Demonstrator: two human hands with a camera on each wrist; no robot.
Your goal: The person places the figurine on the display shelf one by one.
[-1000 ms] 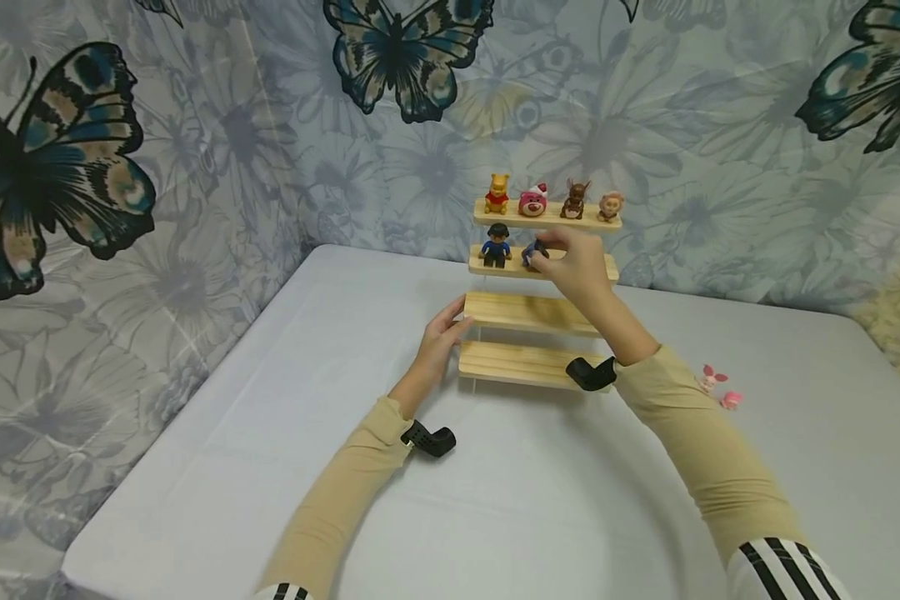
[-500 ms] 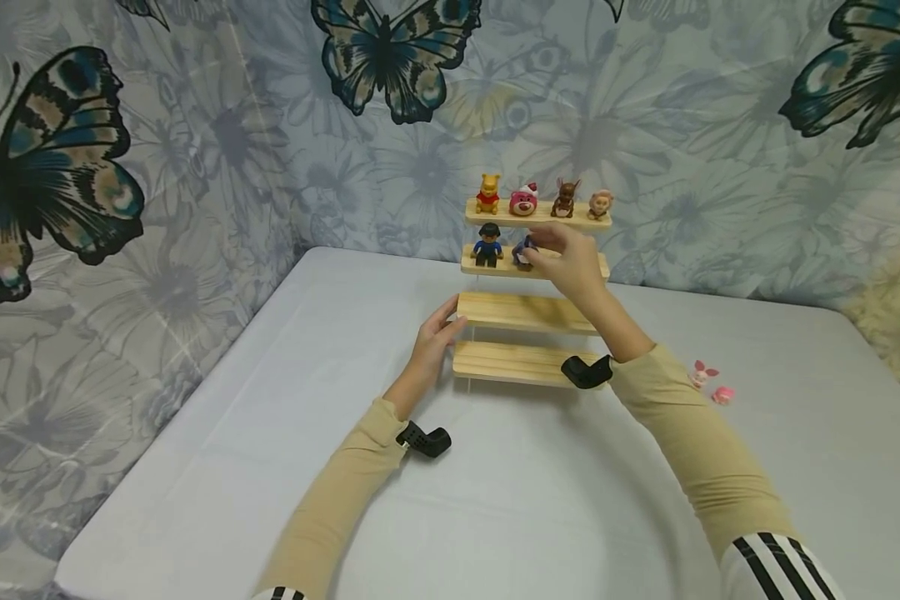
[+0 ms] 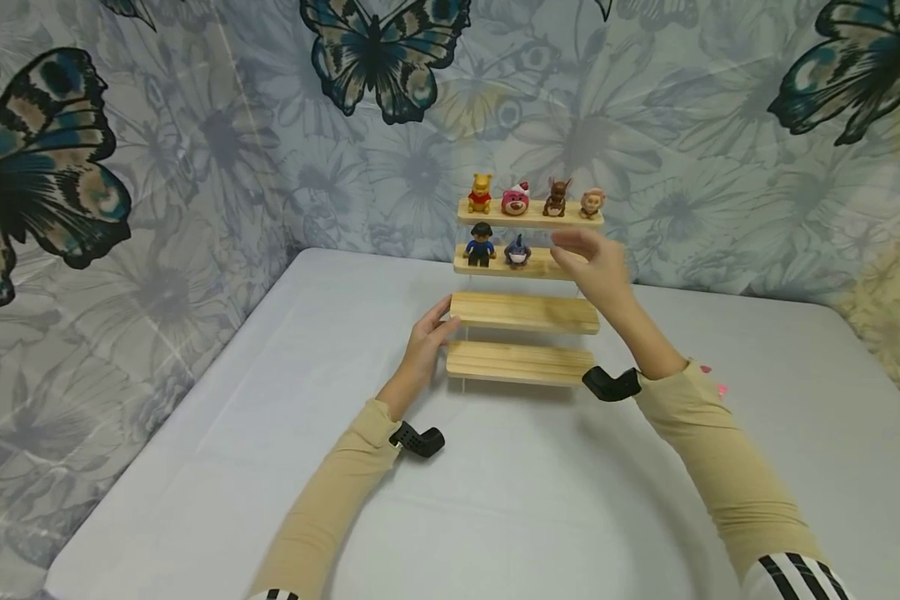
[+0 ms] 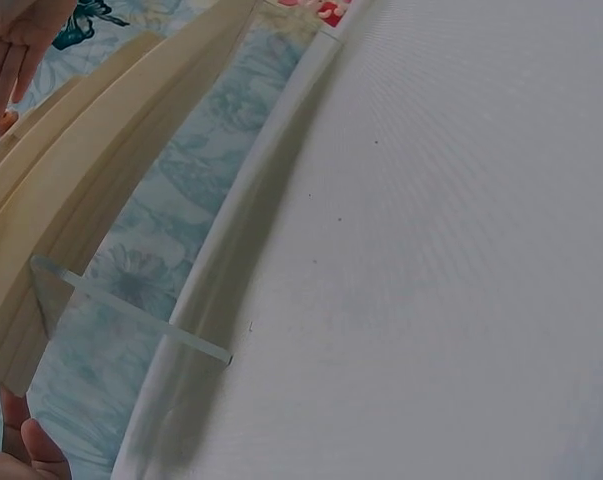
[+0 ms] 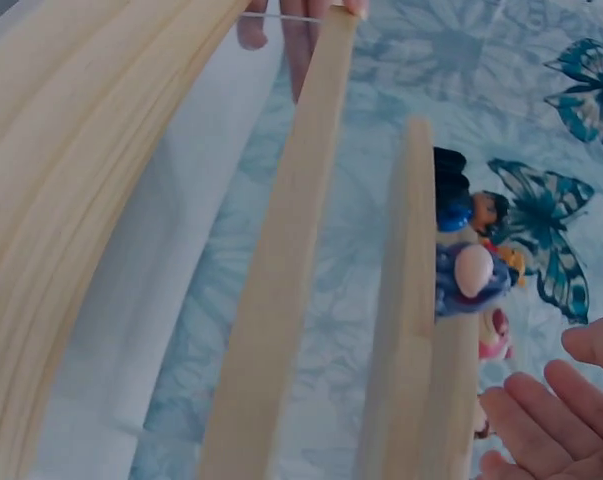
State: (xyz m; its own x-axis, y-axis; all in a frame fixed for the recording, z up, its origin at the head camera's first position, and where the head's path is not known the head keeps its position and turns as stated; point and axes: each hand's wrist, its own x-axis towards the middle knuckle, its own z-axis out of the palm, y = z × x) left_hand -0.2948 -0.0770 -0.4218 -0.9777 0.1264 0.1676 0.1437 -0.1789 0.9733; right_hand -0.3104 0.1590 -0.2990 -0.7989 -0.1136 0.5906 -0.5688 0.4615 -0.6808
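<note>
A four-tier wooden display stand (image 3: 525, 313) stands on the table. My left hand (image 3: 422, 343) grips the left end of its third shelf from the top, fingers and thumb at the shelf's edge. On the second shelf sit a black-haired toy figure (image 3: 480, 245) in blue and, to its right, a small blue-purple donkey-like figurine (image 3: 517, 252). My right hand (image 3: 598, 265) hovers right of this figurine, apart from it, with nothing in its loosely bent fingers. The right wrist view shows the fingers (image 5: 541, 430) spread beside the figurines.
The top shelf holds a yellow bear (image 3: 480, 193) in red, a pink bear (image 3: 515, 201), a brown kangaroo figurine (image 3: 556, 198) and a pale-faced figurine (image 3: 592, 203). Pink pieces (image 3: 722, 389) on the table at right are mostly hidden by my right sleeve. A butterfly-patterned backdrop (image 3: 390, 183) stands behind.
My right hand has let go of the blue-purple figurine and drawn back to the right, leaving it on the second shelf. My left hand keeps its grip; the view has shifted slightly.
</note>
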